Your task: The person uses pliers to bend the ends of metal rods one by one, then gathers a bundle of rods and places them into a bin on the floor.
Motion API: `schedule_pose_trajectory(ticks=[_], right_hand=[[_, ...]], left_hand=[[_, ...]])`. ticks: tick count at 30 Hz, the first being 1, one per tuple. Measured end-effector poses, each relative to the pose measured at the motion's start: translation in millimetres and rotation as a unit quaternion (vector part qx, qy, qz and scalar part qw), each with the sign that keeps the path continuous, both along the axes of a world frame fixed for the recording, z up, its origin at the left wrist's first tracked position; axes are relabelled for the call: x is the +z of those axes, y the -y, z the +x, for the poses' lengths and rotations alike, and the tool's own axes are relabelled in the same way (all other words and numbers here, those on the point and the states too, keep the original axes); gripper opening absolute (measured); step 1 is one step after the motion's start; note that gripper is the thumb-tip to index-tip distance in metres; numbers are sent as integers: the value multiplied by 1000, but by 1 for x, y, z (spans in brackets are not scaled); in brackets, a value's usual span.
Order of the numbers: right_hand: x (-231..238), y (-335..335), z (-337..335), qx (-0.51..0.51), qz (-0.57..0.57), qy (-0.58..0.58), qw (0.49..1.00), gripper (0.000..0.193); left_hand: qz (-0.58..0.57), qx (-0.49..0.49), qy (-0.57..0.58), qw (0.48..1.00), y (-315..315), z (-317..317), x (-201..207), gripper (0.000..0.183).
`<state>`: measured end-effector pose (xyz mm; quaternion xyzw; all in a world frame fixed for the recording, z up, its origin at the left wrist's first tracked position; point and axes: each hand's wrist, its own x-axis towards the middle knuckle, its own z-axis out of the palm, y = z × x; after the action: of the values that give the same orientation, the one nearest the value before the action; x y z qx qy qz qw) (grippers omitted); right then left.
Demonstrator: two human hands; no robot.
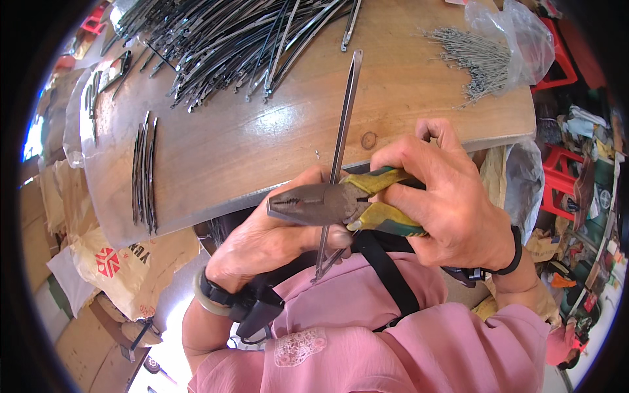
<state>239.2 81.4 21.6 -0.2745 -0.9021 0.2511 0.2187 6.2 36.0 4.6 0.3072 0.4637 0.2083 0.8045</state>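
Over my lap, at the table's front edge, my left hand (262, 239) is closed around a long, thin, dark metal strip (344, 121). The strip stands steeply tilted, its upper end over the table and its lower end above my pink clothing. A short thin piece shows beside that lower end. In my right hand (455, 206) is a pair of pliers (327, 202) with yellow and green handles. The fingers wrap the handles, which are slightly spread. The pliers' jaws point left and cross in front of the strip and left hand; whether they grip anything cannot be made out.
A large heap of similar dark strips (229, 49) covers the far left of the wooden table (262, 157). Several strips (144, 173) lie together at the left. Thin grey wire pieces (475, 59) spill from a clear plastic bag (527, 42). Red stools (560, 177) stand at right.
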Motion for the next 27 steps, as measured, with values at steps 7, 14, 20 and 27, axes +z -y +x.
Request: schedule_pose_trajectory(ticks=[7,14,20,27], right_hand=[[-16,2,-5,-1,10,-2,1000,22],[-7,3,16,-150,-21,0,989,15],[-13,29,25,-119,-244,-24,962,34],[-17,28,19,-40,-219,5,975,38]], left_hand=[[-57,83,54,993,21,20,-13,18],[-105,293,149,938,28,23,-17,13],[38,284,13,958,26,27,-3,10],[118,282,-4,952,28,31,-6,7]])
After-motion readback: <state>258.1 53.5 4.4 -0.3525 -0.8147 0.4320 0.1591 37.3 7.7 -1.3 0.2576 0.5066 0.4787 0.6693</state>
